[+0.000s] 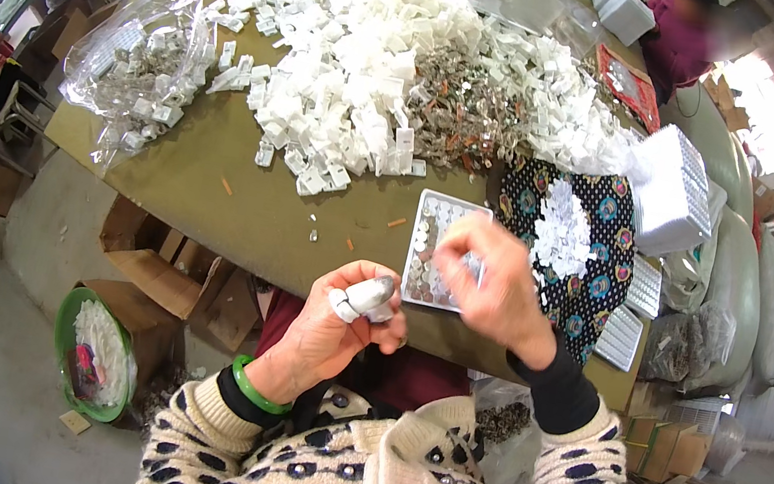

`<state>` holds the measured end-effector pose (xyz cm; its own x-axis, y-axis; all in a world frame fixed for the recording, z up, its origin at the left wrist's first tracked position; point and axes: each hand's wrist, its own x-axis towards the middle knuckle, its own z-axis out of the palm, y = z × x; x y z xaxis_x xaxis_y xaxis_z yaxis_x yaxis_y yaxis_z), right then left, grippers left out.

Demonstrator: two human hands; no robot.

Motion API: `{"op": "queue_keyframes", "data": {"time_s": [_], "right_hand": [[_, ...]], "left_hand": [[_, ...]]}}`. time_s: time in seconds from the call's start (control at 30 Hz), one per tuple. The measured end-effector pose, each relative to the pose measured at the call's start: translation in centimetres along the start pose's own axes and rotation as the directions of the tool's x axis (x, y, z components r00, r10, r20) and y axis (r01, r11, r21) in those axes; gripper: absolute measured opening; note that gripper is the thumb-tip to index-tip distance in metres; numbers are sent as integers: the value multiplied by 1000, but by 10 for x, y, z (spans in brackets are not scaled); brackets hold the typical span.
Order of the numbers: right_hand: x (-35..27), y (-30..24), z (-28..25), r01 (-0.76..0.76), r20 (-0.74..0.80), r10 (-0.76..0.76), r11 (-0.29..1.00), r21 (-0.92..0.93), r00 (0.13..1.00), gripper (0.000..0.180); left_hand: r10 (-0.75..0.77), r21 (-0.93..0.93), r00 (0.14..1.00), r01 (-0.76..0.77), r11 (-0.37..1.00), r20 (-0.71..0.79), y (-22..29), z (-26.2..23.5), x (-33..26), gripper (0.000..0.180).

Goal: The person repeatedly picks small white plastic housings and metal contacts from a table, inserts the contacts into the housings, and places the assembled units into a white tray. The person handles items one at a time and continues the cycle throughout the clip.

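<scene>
In front of me, my left hand point(334, 323) is raised just off the table's near edge with its fingers curled. White coverings point(366, 296) wrap some of its fingertips, one of them smudged grey; what the fingers hold, if anything, is hidden. To its right, my right hand point(495, 277) reaches over a white compartment tray point(433, 303), thumb and fingers pinched together. Anything within that pinch is too small to make out. Small round, silvery pieces point(423, 238) sit in the tray's left compartments. My right hand covers part of the tray's right side.
A big heap of white plastic pieces point(334, 61) spreads across the table point(184, 180), beside small metal parts point(464, 107). Right of the tray, a patterned cloth point(614, 217) bears more white pieces point(563, 229). Stacked white trays point(673, 191) stand beyond; a filled clear bag point(146, 67) lies left.
</scene>
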<state>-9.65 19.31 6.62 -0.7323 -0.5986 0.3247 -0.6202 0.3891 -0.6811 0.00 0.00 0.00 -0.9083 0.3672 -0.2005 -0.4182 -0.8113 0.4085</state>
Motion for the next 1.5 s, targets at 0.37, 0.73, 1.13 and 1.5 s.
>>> {"op": "queue_keyframes", "data": {"time_s": [0.37,0.73,1.13,1.5], "right_hand": [[96,98,-17,-107,-235,-28,833,-542,972,10],[105,100,-55,-305,-338,167,859,-412,926,11],[100,82,-71,-86,-357,501,663,743,788,10],[53,52,-40,-4,-224,482,427,904,847,6]], "left_hand": [[17,-96,998,-22,995,-53,17,-9,14,13],[-10,-66,995,3,998,-104,14,-7,14,13],[32,-70,995,-38,997,-95,9,-7,16,12],[88,-14,996,-88,996,8,7,7,15,16]]}}
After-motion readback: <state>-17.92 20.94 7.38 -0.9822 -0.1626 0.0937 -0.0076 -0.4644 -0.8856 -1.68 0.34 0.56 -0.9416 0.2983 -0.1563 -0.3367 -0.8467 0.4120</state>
